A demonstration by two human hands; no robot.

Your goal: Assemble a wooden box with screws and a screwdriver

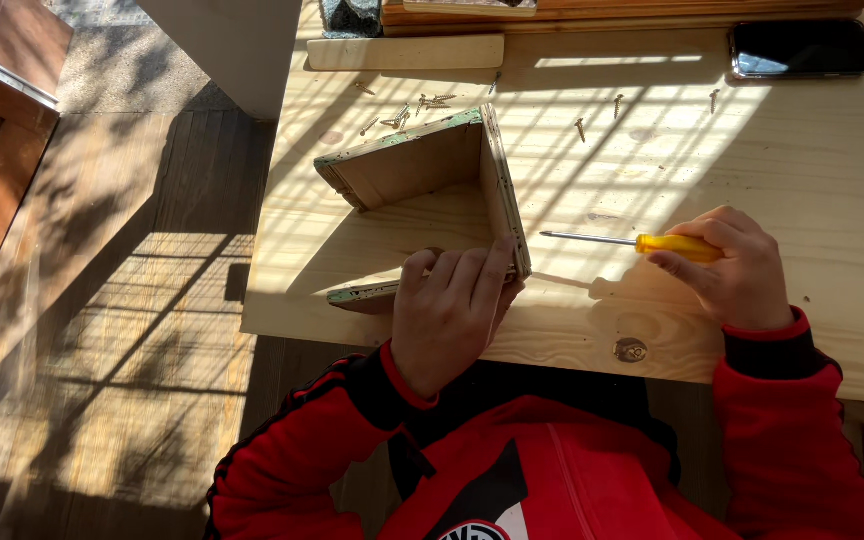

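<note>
Head view is showing us a pale pine table (752, 170) standing in strong sunlight, with striped shadows falling across its top and across the wooden floor (132, 330) on the left. We are seeing loose screws (420, 108) lying scattered near the far side of the table, a dark phone (800, 48) lying flat at the far right, and a light wooden slat (404, 52) lying beside a stack of boards at the far edge. A metal fitting (630, 349) is sitting in the table near the front edge.

We are working on a small wooden frame (432, 175) made of thin old boards with greenish worn edges, joined in a corner shape and standing on edge near the middle of the table. Our left hand (447, 310) is resting on the near end of the upright board, the fingers (472, 272) curling closed over its lower corner and pressing on it. Our right hand (737, 265) is closing firmly around the yellow handle of a screwdriver (632, 241). Its thin metal shaft is pointing left toward the outer face of the upright board, and the tip is staying just beside the board, not touching it as far as we can tell. Both sleeves are red with dark cuffs.
</note>
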